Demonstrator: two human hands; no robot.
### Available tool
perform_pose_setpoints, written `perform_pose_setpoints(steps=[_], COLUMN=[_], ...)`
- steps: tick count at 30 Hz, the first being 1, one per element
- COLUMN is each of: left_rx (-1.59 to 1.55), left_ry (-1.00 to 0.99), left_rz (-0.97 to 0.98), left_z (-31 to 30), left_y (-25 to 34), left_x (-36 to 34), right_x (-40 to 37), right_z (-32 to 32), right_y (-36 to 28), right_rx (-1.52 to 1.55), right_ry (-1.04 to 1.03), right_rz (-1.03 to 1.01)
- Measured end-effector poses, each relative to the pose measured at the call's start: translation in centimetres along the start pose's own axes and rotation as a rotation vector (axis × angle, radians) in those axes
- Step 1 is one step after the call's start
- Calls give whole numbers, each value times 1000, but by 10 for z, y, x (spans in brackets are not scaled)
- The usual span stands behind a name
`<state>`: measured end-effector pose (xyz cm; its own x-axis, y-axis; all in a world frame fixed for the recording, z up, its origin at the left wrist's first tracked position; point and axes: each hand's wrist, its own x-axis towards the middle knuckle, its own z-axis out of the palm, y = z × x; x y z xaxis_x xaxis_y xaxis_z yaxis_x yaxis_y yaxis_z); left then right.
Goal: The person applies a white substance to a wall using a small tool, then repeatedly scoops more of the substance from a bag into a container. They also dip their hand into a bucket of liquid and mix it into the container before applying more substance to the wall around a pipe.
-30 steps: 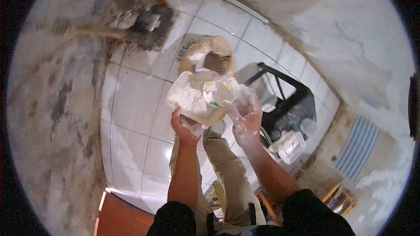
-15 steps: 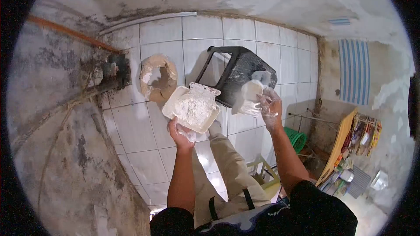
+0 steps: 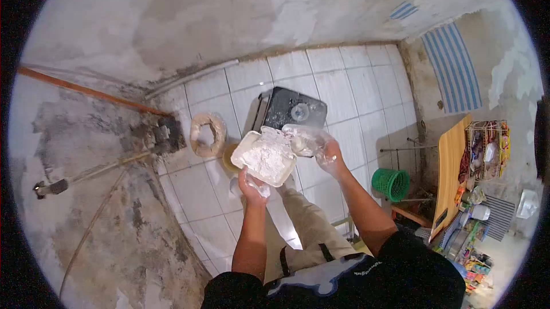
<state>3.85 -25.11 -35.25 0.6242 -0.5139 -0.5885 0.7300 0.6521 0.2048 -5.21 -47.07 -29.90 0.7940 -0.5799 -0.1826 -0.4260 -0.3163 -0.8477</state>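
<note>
My left hand (image 3: 254, 188) grips the lower edge of a cream tray (image 3: 245, 147) heaped with white powder (image 3: 269, 159). Close to the tray's right side, my right hand (image 3: 328, 156) is closed on a clear plastic bag (image 3: 306, 140) dusted with white; its contents are hard to make out. White powder coats the fingers of both hands. Beyond the tray a black stool (image 3: 298, 108) stands on the floor, with a whitish round mark on its surface. A brown paper sack (image 3: 201, 149) with a rolled rim sits open to the left of the stool.
A green basket (image 3: 391, 184) stands on the tiles at the right. Beside it are a wooden board (image 3: 452, 171) and a rack of packets (image 3: 487, 154). A striped cloth (image 3: 452, 68) hangs on the right wall. Part of a yellowish round container (image 3: 231, 157) shows behind the tray.
The view has shifted. My right hand has come inward and lower with the bag, which now meets the tray's right side. The tray remains in my left hand.
</note>
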Motion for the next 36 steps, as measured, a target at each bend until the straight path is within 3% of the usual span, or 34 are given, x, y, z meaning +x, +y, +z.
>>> perform_pose_setpoints(steps=[1,3,4,7,9,12,15,19,21,24,27,29,31,33,35,36], left_rx=[6,14,5,33,42,105,105,20,-92,-181,-195,-199,-211,-171,-179,-184], left_ry=[-30,-48,-76,-141,-242,-232,-272,-406,-421,-457,-495,-481,-503,-516,-398,-385], left_rz=[21,-17,-17,-29,33,58,187,254,279,395,472,529,512,568,622,635], left_z=[16,45,63,118,144,177,202,241,240,247,264,278,282,303,303,307], left_y=[0,1,3,16,21,31,30,30,20,1,-5,-5,-7,-9,-15,-18], left_x=[-9,-30,-43,-90,-112,-153,-187,-250,-263,-267,-291,-306,-309,-320,-319,-317], right_x=[-2,-11,-16,-29,-47,-64,-93,-104,-103,-96,-106,-100,-91,-79,-72,-67], right_z=[-9,-19,-23,-33,-51,-60,-92,-119,-134,-146,-179,-188,-202,-204,-200,-203], right_y=[-24,-79,-98,-123,-167,-195,-258,-295,-297,-311,-342,-356,-380,-401,-416,-423], right_rx=[9,410,440,337,299,161,33,22,-27,276,240,248,58,126,37,43], right_ry=[11,-112,-153,-224,-216,6,-20,-21,-123,-325,-497,-528,-538,-559,-610,-628], right_rz=[-35,64,36,-129,-133,-462,-383,-612,-654,-674,-683,-686,-704,-755,-992,-992])
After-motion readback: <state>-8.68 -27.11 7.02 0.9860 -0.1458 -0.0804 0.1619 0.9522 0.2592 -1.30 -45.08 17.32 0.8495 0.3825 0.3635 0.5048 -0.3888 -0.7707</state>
